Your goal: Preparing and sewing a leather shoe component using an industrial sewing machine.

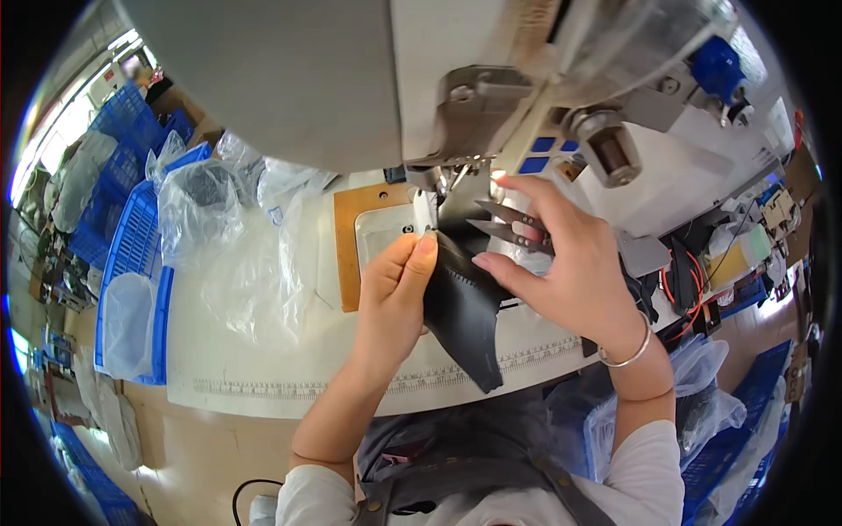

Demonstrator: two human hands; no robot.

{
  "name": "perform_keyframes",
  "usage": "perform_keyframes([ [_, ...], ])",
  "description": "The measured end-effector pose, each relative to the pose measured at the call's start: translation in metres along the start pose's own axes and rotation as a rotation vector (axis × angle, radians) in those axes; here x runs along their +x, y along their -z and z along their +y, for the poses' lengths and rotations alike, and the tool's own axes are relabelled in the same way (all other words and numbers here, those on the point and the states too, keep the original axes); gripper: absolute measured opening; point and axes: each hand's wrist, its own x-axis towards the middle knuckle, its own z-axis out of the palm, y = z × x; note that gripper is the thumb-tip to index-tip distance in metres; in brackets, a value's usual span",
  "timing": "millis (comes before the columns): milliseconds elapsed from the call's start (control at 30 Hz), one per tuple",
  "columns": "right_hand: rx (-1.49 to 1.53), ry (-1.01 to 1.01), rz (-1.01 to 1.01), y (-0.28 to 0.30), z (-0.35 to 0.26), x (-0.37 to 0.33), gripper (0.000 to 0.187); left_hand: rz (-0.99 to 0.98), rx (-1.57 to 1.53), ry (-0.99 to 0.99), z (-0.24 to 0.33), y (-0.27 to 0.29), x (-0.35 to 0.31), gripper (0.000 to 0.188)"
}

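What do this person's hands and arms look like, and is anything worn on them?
The left hand and right hand are both bare, with no gloves. A thin silver-coloured bracelet circles the right wrist; none shows on the left. White sleeves cover the upper arms, leaving the forearms uncovered.

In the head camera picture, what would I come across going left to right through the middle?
Blue crate at the table's edge → orange-brown plate → left hand → black leather-like piece → right hand with thread snips → red cable.
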Motion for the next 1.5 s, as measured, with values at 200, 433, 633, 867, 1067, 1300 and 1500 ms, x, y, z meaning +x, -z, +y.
perform_keyframes([
  [200, -0.434, 0.451, 0.051, -0.008, 0.013, 0.004, 0.032, -0.019, -0.021, -0.089, -0.022, 0.003, 0.003, 0.027],
  [433, -0.638, 0.640, 0.060, -0.010, 0.009, 0.004, 0.034, -0.045, -0.113, -0.074, -0.023, 0.001, 0.002, 0.027],
  [633, -0.670, 0.716, 0.102, -0.016, 0.013, 0.004, 0.029, -0.024, -0.055, -0.079, -0.023, 0.003, 0.001, 0.027],
  [867, -0.667, 0.736, 0.037, -0.016, 0.013, 0.011, 0.009, -0.051, -0.020, -0.066, -0.023, 0.005, -0.002, 0.025],
  [1067, -0.523, 0.657, 0.140, -0.024, 0.020, 0.002, 0.014, -0.054, -0.012, -0.119, -0.031, 0.011, -0.020, 0.022],
  [1300, -0.640, 0.696, 0.047, -0.014, 0.008, -0.011, 0.029, -0.011, 0.008, -0.165, -0.039, 0.012, -0.028, 0.021],
  [1500, -0.643, 0.710, 0.048, -0.017, 0.009, -0.011, 0.026, -0.016, 0.018, -0.178, -0.043, 0.014, -0.027, 0.021],
])
